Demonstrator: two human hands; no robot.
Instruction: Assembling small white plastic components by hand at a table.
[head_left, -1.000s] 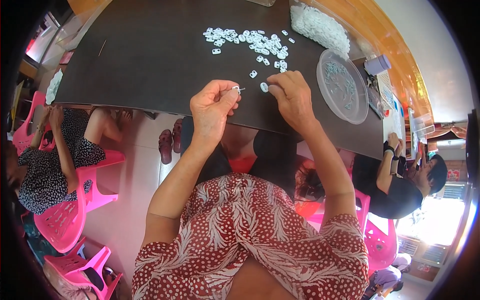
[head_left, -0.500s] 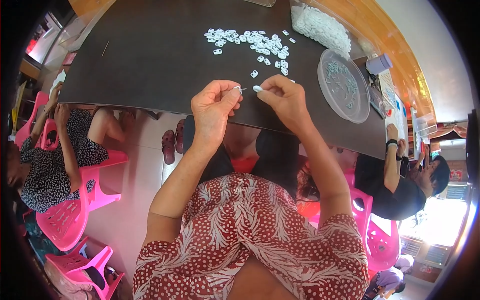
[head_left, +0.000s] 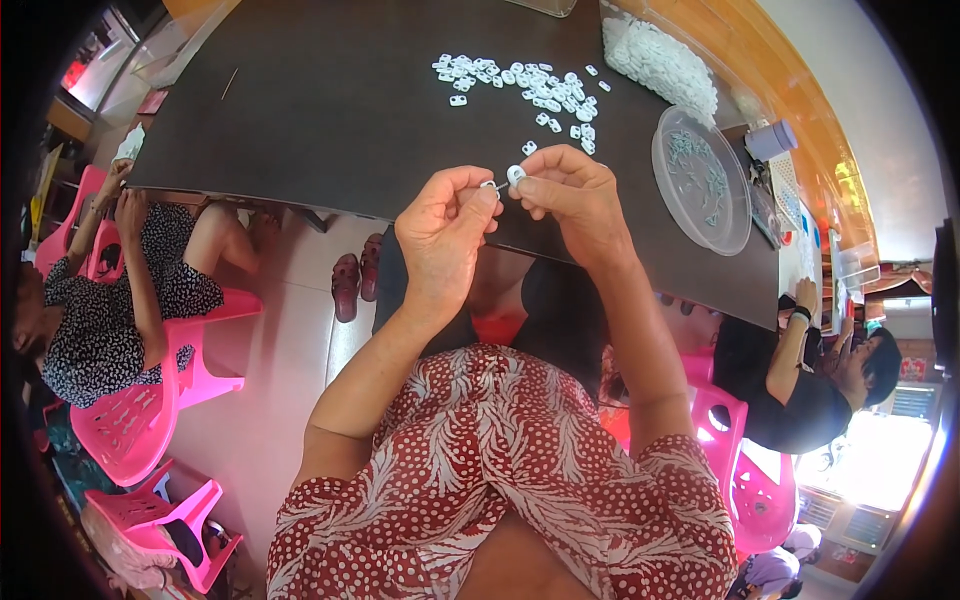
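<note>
As the head view shows, the left hand [head_left: 442, 228] pinches a white link [head_left: 490, 186] with a thin pin [head_left: 503, 186] poking right, while the right hand [head_left: 582, 202] pinches a white oval [head_left: 515, 173] just beside it. Both pieces look light and stiff, perhaps slippery, best held by their rims. Open room on the desk [head_left: 300, 120] runs left of the hands; its near edge passes beneath them, a pile [head_left: 553, 105] sits beyond, a dish [head_left: 690, 215] right.

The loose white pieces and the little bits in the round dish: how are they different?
The white pieces are bright white, the bits grey-green. The white pieces look chunky, the bits thin. The white pieces lie on the dark table, the bits in the round dish. Both are small and many.
</note>
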